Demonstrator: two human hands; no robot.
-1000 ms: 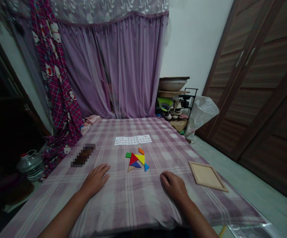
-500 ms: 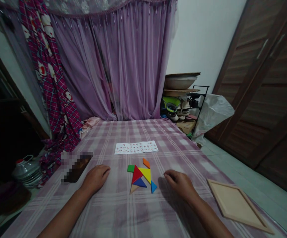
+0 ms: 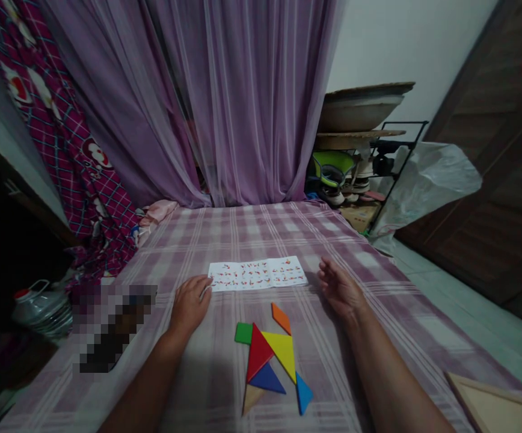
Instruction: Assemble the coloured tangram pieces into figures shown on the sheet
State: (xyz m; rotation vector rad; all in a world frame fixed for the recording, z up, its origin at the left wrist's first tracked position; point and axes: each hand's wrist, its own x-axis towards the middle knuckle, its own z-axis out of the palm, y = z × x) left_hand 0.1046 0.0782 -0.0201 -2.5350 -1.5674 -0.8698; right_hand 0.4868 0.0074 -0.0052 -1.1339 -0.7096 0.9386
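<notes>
Here, the left hand (image 3: 191, 307) lies with its fingertips at the left edge of a creased paper sheet (image 3: 256, 275), fingers close together; whether they pinch it cannot be told. The right hand (image 3: 340, 291), fingers loosely curled with nothing visible in them, is just beside the sheet's other end. The paper's printed figures are too small to make out. Nearer the camera, between the forearms, 7 flat pieces (image 3: 257, 353) lie on plaid cloth (image 3: 252, 234): 5 triangles (image 3: 282, 350) in red, yellow, dark blue, light blue and tan, 1 green square (image 3: 243, 333) and 1 slanted orange parallelogram (image 3: 281, 319). A pale wooden frame (image 3: 491, 390) is cut off at lower right; pixelation obscures a dark object (image 3: 116, 337) at left.
</notes>
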